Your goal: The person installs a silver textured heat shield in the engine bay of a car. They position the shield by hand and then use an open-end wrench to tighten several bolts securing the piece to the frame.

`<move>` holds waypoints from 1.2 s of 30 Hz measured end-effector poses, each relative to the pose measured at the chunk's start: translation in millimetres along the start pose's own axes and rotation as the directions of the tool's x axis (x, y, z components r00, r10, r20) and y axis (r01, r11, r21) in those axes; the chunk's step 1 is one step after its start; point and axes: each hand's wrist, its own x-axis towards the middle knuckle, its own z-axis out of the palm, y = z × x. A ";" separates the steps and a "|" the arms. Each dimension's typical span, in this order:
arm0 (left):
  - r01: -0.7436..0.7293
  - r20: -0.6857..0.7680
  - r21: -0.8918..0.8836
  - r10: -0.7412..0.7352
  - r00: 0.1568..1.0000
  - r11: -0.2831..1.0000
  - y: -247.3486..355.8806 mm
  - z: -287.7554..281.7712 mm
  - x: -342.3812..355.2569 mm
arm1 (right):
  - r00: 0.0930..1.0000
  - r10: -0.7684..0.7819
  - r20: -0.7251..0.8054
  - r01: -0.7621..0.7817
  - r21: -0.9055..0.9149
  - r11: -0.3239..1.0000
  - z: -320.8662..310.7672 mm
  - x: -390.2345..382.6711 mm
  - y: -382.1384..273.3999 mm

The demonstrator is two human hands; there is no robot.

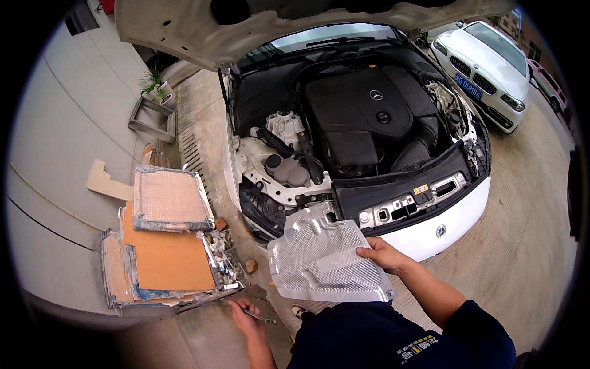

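Observation:
A silver heat shield [326,258] of dimpled sheet metal hangs level in front of my body. My right hand [382,254] grips its right edge, thumb on top and the fingers hidden underneath. Down at the lower left, my left hand [244,312] is closed around a slim metal wrench [260,317], whose head sticks out to the right. Beyond the shield lies the open engine bay of a white car, with a black engine cover [356,111] in the middle. The shield's far edge overlaps the view of the front left corner; whether it touches the car I cannot tell.
The raised hood [184,31] spans the top. On the left, flat panels and orange boards [169,261] are piled by a pale wall [67,147], near a wooden frame [150,120] and potted plants [161,89]. Another white car [491,49] stands far right.

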 end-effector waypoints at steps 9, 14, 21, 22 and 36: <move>0.500 0.156 -0.227 -0.475 0.866 0.836 44.4 -124.3 123.8 | 0.905 -0.031 -0.424 0.136 0.220 0.966 113.4 39.2 27.0; 0.586 0.355 0.014 -0.552 0.755 0.810 51.2 -66.2 172.7 | 0.840 -0.082 -0.537 0.220 0.199 0.955 144.3 67.2 25.9; 0.485 0.481 0.454 -0.664 0.573 0.748 70.4 39.5 244.2 | 0.794 -0.188 -0.578 0.441 0.335 0.833 151.8 171.4 14.9; 0.486 0.459 0.484 -0.684 0.567 0.728 72.3 51.2 252.2 | 0.799 -0.187 -0.571 0.456 0.373 0.808 150.3 186.0 13.8; 0.278 0.454 0.793 -0.830 0.323 0.542 44.7 223.5 330.4 | 0.618 -0.139 -0.774 0.750 0.526 0.401 154.2 318.4 -41.9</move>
